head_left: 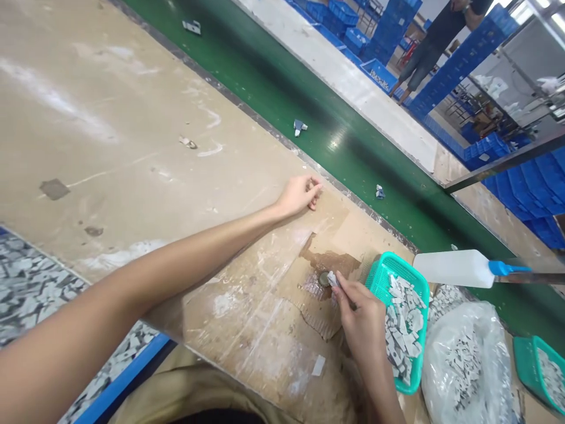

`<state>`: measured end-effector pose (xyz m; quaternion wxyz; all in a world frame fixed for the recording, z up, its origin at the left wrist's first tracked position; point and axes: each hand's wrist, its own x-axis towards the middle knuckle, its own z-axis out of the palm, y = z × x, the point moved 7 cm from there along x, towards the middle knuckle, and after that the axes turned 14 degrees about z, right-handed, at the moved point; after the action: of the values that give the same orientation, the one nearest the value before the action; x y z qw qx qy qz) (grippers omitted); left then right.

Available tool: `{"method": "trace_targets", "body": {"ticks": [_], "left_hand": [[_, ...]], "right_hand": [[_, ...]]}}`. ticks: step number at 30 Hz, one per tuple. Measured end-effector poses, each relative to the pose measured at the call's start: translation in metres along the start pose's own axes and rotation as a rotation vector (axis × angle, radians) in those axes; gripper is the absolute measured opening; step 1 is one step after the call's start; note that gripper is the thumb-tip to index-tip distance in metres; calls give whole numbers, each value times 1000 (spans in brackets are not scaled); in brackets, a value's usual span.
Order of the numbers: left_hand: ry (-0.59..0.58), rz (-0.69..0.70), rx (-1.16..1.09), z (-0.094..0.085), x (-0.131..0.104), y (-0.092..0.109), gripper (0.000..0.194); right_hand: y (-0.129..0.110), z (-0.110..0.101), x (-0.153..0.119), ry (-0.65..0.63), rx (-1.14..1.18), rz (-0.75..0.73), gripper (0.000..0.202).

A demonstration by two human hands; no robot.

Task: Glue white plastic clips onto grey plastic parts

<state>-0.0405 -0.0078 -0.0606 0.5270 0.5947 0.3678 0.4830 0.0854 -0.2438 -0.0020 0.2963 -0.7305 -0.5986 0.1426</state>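
Observation:
My right hand [362, 312] pinches a small grey-white piece [332, 279] between thumb and fingers. The piece is over a wet brown patch [348, 263] on the worn table, beside a small round dark disc [324, 278]. My left hand [300, 196] rests near the table's far edge by the green belt, its fingers curled; whether something small is inside them is hidden. Just right of my right hand stands a teal basket [425, 282] of grey-white pieces.
A white bottle with a blue nozzle [454, 268] lies behind the basket. A plastic bag of pieces [468, 365] and another teal basket [525, 359] are at right. Small parts sit on the green belt [265, 100]. A person [435, 41] stands beyond, among blue crates.

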Motion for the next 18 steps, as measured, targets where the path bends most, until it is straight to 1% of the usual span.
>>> {"method": "trace_targets", "body": {"ticks": [1,4,6,8,9,10,12,14,16,18], "left_hand": [[31,25,-11,-4,3,-4,4],[13,26,-72,-5,3,-11,6],[15,3,-49,-5,1,-12,9],[-9,-6,61,-4,2,-11,13],[-33,27,165,-2,5,-8,16],[-61,94,291,2,10,-2,18],[-136,300,539,18,24,13,25],[-256,502,691,45,41,25,35],[-435,616,749,78,60,27,47],[-613,649,807,108,79,21,58]], "right_hand": [[0,3,-2,1,-14,1,22],[-4,6,-4,1,-27,-9,20],[-6,8,-3,-12,-33,-20,20],[-8,9,-3,-22,-59,-32,20],[-9,10,-3,-26,-73,-37,20],[-9,11,-3,-32,-84,-39,21],[-9,13,-3,-43,-104,-37,21],[-8,15,-4,-58,-119,-29,21],[-7,16,-5,-72,-125,-12,22],[-5,18,-6,-90,-123,12,23]]}}
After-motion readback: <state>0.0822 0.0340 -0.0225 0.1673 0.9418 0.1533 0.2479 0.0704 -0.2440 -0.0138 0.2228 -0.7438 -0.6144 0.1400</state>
